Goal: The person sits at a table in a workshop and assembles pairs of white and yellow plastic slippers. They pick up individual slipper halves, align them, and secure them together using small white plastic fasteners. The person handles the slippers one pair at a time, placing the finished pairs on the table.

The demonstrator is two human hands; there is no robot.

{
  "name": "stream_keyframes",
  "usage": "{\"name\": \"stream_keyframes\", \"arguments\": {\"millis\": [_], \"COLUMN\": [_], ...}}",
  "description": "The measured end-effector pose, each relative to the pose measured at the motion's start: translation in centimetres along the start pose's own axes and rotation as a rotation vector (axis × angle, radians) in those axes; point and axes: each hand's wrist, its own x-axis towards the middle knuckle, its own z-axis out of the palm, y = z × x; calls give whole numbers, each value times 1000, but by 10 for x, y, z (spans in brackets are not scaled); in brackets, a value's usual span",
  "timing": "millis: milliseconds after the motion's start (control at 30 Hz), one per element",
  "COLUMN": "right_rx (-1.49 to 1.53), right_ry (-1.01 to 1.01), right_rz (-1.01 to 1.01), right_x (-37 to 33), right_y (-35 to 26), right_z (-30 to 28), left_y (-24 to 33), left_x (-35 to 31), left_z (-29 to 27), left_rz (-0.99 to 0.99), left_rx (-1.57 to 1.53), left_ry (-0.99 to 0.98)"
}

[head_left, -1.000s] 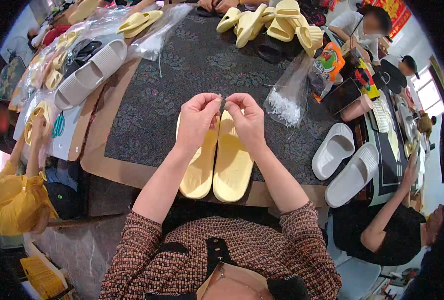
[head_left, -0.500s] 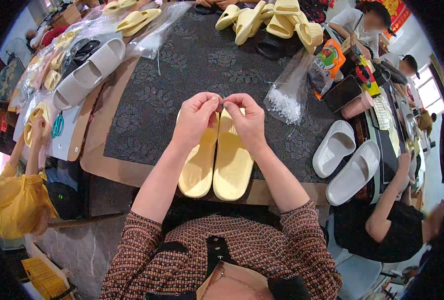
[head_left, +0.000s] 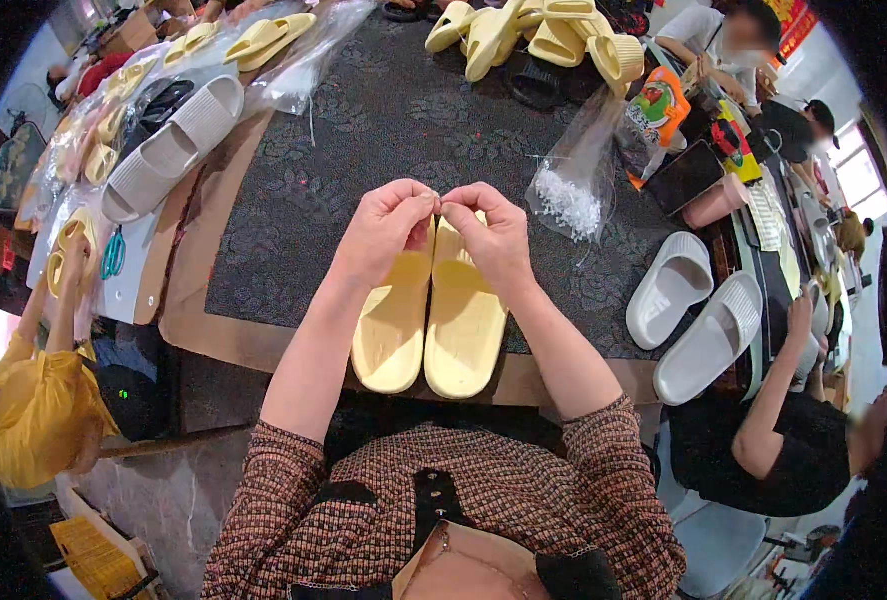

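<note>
On the dark floral mat (head_left: 299, 240), the paired yellow slippers (head_left: 454, 345) lie beneath the fingers (head_left: 402, 191) of the left hand (head_left: 388, 232) and right hand (head_left: 496, 238), each pressed thumb to forefinger, anything pinched indiscernible.

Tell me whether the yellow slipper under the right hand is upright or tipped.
Upright: the slipper shows its footbed facing up, strap on top.

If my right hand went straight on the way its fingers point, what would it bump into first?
Most likely your left hand: your right hand has its fingers pointing inward at it, fingertips nearly together. Whether they touch is unclear from this view.
</note>
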Motion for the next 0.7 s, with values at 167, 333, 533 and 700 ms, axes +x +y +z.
{"name": "stream_keyframes", "arguments": {"millis": [167,333,533,700], "right_rx": [-1,-7,19,109], "right_ry": [3,4,7,2], "right_rz": [7,27,91,157], "right_x": [0,-1,-3,-5], "right_y": [1,-5,-8,-5], "right_z": [-1,-2,-2,-3], "left_y": [-1,-1,-3,0], "left_x": [0,-1,-1,-1], "left_z": [2,5,7,5], "left_rz": [15,42,90,-27], "left_rx": [57,140,256,125], "left_ry": [35,59,55,8]}}
